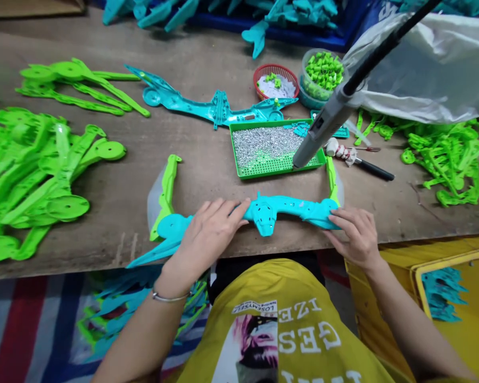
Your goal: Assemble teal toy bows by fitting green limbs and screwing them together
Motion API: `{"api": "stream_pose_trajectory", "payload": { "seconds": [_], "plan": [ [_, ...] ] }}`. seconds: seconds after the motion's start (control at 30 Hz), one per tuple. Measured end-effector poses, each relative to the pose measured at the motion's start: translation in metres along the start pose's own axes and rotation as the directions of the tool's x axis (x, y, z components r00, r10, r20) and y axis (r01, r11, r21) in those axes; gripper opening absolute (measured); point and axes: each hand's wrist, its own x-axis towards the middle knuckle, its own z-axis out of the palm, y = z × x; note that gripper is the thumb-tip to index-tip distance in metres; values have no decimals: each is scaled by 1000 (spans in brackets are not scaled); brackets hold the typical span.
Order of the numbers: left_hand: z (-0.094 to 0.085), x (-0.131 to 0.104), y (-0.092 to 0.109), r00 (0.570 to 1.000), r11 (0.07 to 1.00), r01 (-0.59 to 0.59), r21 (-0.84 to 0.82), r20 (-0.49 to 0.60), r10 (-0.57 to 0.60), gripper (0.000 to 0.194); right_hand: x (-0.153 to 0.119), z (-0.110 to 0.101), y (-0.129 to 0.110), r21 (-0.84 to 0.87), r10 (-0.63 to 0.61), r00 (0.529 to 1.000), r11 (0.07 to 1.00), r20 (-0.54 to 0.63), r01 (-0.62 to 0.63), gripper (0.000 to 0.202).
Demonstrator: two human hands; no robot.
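Observation:
A long turquoise plastic part [264, 215] lies across the table's front edge. Green curved arms with translucent grey pieces extend from its ends, one on the left [167, 194] and one on the right [332, 181]. My left hand [213, 229] is wrapped over the part left of its centre. With fingers on top and thumb beneath, my right hand [355, 234] grips the right end. Just behind is a green tray [279, 169] of small metal screws. A grey screwdriver [323, 125] on a black cable hangs tip-down over the tray.
Green parts [43, 181] pile up at the left. Behind lie another turquoise part [195, 109], a red basket [275, 69] and a tub of green pieces [323, 72]. A black-handled tool [375, 169] and more green parts [455, 159] are at right. A yellow crate [403, 276] stands below.

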Motion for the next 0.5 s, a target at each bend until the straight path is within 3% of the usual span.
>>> {"api": "stream_pose_trajectory", "payload": {
  "seconds": [0.2, 0.33, 0.4, 0.5],
  "plan": [
    [-35, 16, -13, 999, 999, -35, 5, 25, 35, 39, 25, -5, 4, -9, -39, 988, 999, -147, 38, 38],
    [-66, -2, -24, 984, 996, 86, 8, -156, -84, 43, 44, -21, 13, -5, -101, 977, 995, -187, 102, 47],
    [-78, -21, -30, 956, 985, 170, 25, -247, -159, 48, 50, -28, 18, -3, -140, 974, 990, -178, 142, 52],
    [-86, -46, -41, 912, 973, 231, 27, -353, -207, 39, 52, -31, 31, -5, -165, 971, 986, -173, 167, 53]
  ]
}}
